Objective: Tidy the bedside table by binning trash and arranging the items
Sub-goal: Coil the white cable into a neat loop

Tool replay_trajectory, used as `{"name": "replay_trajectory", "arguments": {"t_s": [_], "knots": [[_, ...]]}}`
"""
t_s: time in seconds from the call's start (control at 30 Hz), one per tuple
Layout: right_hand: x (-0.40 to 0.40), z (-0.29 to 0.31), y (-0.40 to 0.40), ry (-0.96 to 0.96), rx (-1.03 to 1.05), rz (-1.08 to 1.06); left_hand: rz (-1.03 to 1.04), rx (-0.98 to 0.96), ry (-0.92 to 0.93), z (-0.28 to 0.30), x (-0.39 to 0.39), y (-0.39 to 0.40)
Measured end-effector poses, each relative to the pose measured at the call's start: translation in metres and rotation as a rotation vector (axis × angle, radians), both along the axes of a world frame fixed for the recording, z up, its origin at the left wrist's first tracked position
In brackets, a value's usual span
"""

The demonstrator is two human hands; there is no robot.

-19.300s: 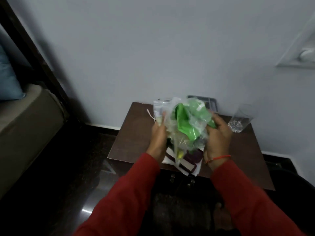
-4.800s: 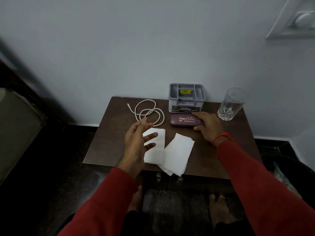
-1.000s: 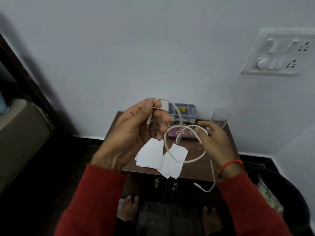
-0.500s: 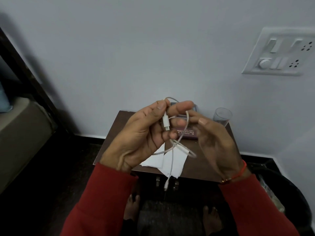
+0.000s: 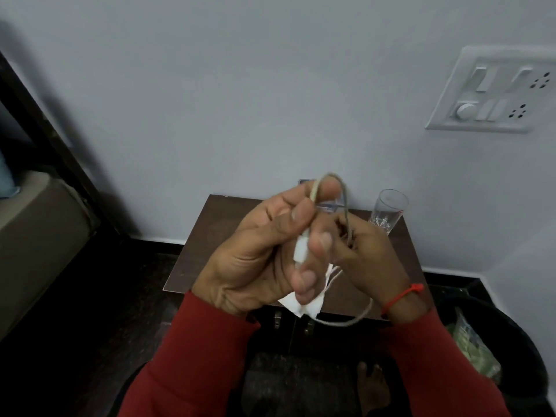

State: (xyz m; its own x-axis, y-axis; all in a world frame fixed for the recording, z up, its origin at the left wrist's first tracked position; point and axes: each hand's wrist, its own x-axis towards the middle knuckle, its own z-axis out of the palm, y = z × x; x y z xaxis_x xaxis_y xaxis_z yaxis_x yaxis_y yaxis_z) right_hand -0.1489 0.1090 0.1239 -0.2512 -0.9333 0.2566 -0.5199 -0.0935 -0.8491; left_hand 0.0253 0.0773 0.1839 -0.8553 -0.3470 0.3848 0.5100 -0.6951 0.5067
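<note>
Cable point(image 5: 346, 203) looped over your left fingertips, plug pinched in your left hand point(image 5: 258, 254); other strand gripped in your right hand point(image 5: 367, 254), tail hanging below wrist. Both held above table point(image 5: 210, 236). Tissues point(image 5: 304, 305) beneath; glass point(image 5: 388, 212) at right rear.

no text can be read anywhere. the grey organiser point(image 5: 331, 206) behind the hands shows only a sliver of its label, too hidden and blurred to make out (the hands cover the rest). the glass point(image 5: 388, 210) bears a small red mark near its rim, not legible. the wall switch plate point(image 5: 493, 91) carries no readable marking.
</note>
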Motion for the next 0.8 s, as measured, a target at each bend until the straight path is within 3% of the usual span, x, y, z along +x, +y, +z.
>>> {"name": "replay_trajectory", "arguments": {"t_s": [0.23, 0.37, 0.53, 0.67, 0.73, 0.8], "knots": [[0.003, -0.003, 0.0, 0.02, 0.081, 0.036, 0.196, 0.141, -0.06, 0.007, 0.001, -0.011], [0.008, 0.0, 0.0, -0.046, 0.138, 0.136, 0.65, 0.059, -0.235, 0.005, -0.006, -0.014], [0.009, 0.004, 0.006, -0.181, 0.222, 0.294, 0.938, 0.031, -0.254, -0.014, -0.007, -0.033], [0.012, 0.012, 0.013, -0.244, 0.365, 0.52, 1.251, -0.204, -0.359, -0.028, -0.01, -0.038], [0.011, 0.013, 0.016, -0.209, 0.445, 0.594, 1.483, -0.47, -0.482, -0.033, -0.003, -0.042], [0.009, 0.014, 0.017, -0.147, 0.42, 0.53, 1.589, -0.726, -0.676, -0.034, 0.005, -0.047]]}}
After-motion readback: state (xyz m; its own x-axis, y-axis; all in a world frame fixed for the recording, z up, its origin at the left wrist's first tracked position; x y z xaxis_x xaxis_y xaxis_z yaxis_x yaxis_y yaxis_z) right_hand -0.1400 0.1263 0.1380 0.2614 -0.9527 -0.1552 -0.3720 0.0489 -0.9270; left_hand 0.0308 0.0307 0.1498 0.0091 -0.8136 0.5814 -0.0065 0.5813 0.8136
